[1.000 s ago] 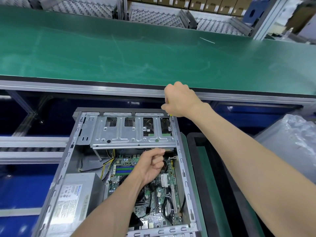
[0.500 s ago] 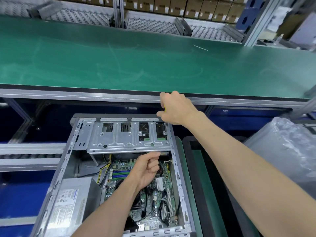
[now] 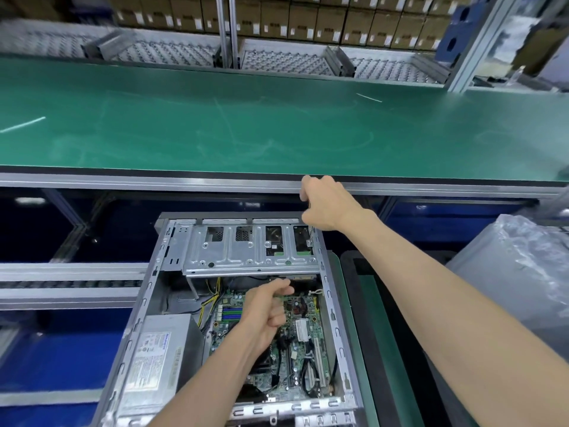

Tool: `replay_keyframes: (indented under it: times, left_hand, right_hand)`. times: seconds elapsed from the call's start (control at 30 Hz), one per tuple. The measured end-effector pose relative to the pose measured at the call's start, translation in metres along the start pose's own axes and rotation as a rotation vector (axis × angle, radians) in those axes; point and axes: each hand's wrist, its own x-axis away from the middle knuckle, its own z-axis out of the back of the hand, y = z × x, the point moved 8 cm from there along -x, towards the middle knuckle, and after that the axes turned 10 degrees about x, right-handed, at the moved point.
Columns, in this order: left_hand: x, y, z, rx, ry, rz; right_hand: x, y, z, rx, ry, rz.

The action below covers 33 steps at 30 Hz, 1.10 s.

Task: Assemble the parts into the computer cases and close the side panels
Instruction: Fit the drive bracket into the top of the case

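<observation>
An open grey computer case [image 3: 336,334] lies on its side below me, showing the motherboard [image 3: 303,318] and the power supply [image 3: 157,359]. A metal drive cage [image 3: 240,254] spans its far end. My right hand [image 3: 326,204] grips a screwdriver [image 3: 311,234], whose thin shaft points down at the cage's right corner. My left hand [image 3: 268,309] is inside the case with fingers curled. Its thumb and forefinger reach up to the edge of a drive [image 3: 303,277] under the cage. The contact there is partly hidden.
A long green conveyor belt [image 3: 246,124] with an aluminium edge runs just beyond the case. A black tray with a green mat [image 3: 369,303] lies to the right, then a crinkled plastic bag [image 3: 517,272]. Roller rails [image 3: 61,285] lie left. Cardboard boxes line the back.
The view has tilted upward. My right hand has risen slightly, so the screwdriver shaft now shows beneath it. My left hand stays under the cage edge.
</observation>
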Motion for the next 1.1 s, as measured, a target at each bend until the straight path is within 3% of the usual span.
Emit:
replay_keyframes:
  times: [0.17, 0.37, 0.53, 0.7, 0.93, 1.1]
  left_hand:
    - [0.019, 0.001, -0.001, 0.127, -0.130, 0.040]
    - [0.032, 0.006, -0.009, 0.379, -0.267, 0.075]
    - [0.030, 0.007, -0.013, 0.421, -0.287, 0.072]
    - [0.028, 0.008, -0.013, 0.423, -0.287, 0.071]
    - [0.030, 0.013, -0.015, 0.465, -0.332, 0.071]
    - [0.028, 0.021, -0.020, 0.562, -0.360, 0.025]
  right_hand:
    - [0.002, 0.010, 0.004, 0.069, 0.068, -0.115]
    - [-0.002, 0.013, 0.000, -0.065, -0.067, -0.058]
    - [-0.005, 0.016, 0.000, 0.040, 0.008, -0.121]
    - [-0.006, 0.011, -0.003, -0.050, -0.077, -0.032]
    - [0.000, 0.020, 0.002, 0.017, 0.046, -0.113]
    - [0.027, 0.036, -0.008, 0.038, -0.110, -0.129]
